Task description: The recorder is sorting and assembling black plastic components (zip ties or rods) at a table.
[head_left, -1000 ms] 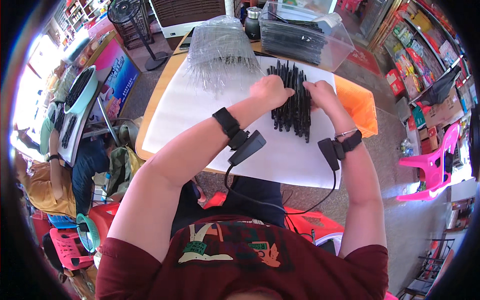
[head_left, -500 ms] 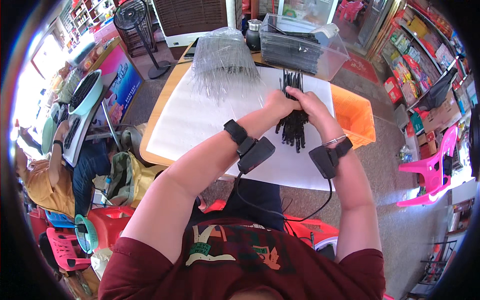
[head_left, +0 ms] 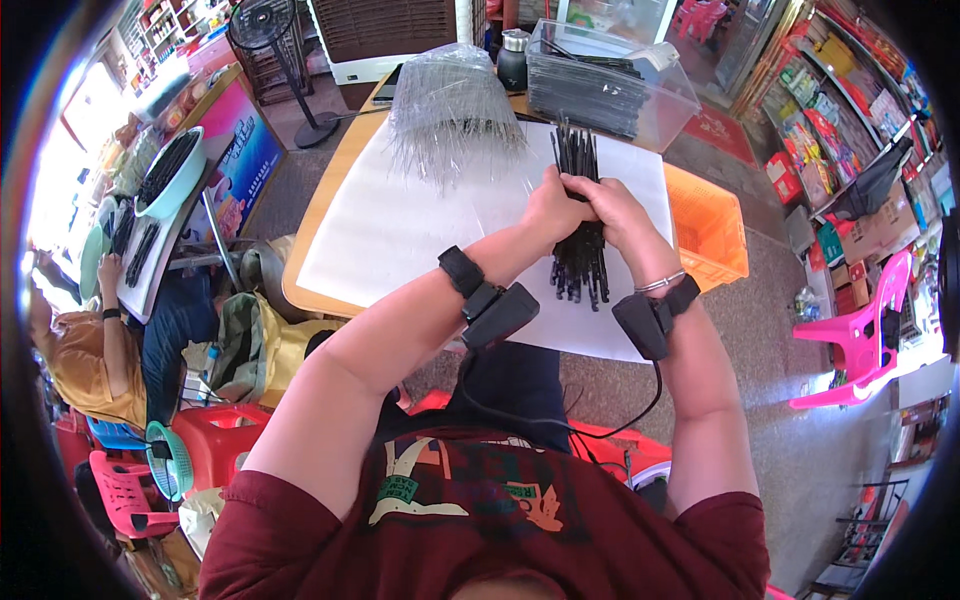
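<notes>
The left hand (head_left: 550, 208) is curling around the left side of a bundle of black sticks (head_left: 578, 262). The right hand (head_left: 614, 210) is gripping the right side, its thumb reaching across toward the left hand. The sticks are lying roughly parallel, thin and dark, their ends showing unevenly beyond both hands. The bundle is occupying the area over the white sheet (head_left: 385, 235); from here, I cannot tell whether they are touching.
</notes>
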{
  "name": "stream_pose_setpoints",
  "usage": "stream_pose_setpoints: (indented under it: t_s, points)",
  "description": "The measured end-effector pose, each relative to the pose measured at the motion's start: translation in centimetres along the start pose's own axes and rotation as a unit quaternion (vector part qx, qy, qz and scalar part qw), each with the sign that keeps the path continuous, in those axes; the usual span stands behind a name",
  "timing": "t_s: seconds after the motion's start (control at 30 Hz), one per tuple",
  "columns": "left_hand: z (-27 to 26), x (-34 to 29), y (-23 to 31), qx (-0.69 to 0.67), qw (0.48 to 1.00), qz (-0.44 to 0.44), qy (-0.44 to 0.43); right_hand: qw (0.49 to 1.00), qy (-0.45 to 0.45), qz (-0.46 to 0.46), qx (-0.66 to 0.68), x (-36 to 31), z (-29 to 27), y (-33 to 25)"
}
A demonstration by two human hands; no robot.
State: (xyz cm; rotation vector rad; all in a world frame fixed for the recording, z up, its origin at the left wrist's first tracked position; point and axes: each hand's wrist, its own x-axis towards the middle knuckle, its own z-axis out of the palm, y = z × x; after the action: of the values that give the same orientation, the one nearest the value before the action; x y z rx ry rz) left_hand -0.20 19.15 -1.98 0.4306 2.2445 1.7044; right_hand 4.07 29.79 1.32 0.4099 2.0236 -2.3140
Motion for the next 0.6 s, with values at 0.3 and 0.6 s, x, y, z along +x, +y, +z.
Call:
stream_pose_setpoints:
  t_s: [0.3,0.6]
  points:
    - [-2.5,-1.8,6.9,-0.115,0.935,0.336,0.019,0.947,0.019,-0.32,-0.027,-1.5,1.6,-5.8]
    - [-2.6,-3.3,3.0,-0.038,0.928,0.368,0.052,0.954,-0.012,-0.297,0.028,-2.7,1.8,-2.4]
